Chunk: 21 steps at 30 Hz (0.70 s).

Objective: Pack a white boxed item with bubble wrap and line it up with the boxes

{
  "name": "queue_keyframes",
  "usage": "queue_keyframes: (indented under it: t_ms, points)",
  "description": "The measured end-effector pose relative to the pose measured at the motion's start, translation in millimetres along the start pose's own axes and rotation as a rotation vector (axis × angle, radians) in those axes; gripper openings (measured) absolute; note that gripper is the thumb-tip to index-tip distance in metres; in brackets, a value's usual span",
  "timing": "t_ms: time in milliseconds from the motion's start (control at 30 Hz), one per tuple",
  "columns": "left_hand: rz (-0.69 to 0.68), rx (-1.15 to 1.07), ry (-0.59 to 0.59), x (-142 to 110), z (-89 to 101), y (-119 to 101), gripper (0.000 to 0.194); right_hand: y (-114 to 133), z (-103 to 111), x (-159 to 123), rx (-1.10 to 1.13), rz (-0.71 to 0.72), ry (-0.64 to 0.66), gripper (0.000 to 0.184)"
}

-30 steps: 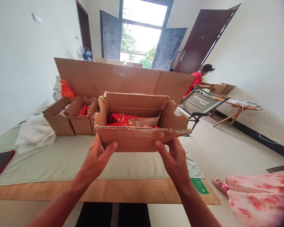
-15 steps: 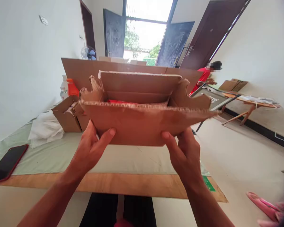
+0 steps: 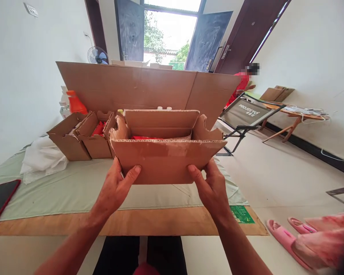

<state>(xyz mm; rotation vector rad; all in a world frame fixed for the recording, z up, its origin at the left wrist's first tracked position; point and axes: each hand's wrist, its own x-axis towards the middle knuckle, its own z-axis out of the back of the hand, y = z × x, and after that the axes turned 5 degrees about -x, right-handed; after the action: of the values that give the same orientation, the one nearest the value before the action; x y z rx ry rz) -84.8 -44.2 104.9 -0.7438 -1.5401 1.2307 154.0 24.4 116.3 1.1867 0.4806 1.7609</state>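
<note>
Both my hands grip an open-topped cardboard box (image 3: 166, 162) near its lower corners, thumbs on the front wall and fingers around the ends. My left hand (image 3: 119, 187) is at its left end, my right hand (image 3: 210, 187) at its right. The box has rough cut edges with curved notches in its end walls. A strip of something red (image 3: 146, 138) shows inside; the rest of its contents is hidden. It is over the green cloth (image 3: 83, 191), and I cannot tell if its base touches. Left of it stand two similar boxes, one (image 3: 94, 145) with red packets inside.
A tall cardboard panel (image 3: 126, 86) stands behind the boxes. On the left are crumpled white wrap (image 3: 44, 158), an orange bottle (image 3: 76, 102) and a phone (image 3: 2, 200). A folding chair (image 3: 246, 112) and a person in red (image 3: 240, 86) are to the right; someone's pink slippers (image 3: 283, 236) show lower right.
The box has come lower and farther from me, with both hands still on it. My view has shifted, and the neighbouring boxes and the pink slippers show more fully.
</note>
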Motion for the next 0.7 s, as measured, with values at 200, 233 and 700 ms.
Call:
queue_keyframes:
  t_ms: [200,233,700]
  points:
    - [0.203,0.094,0.052,-23.4,-32.8,27.7,0.040,-42.2,12.3,-34.7,0.022,-0.162,0.043,0.032]
    - [0.214,0.087,0.079,-24.7,-37.3,29.5,0.040,-45.7,15.4,-38.6,0.024,-0.183,0.047,0.034]
    - [-0.151,0.068,0.283,57.6,-52.2,-62.3,0.053,3.8,69.4,45.2,0.097,-0.006,-0.123,0.035]
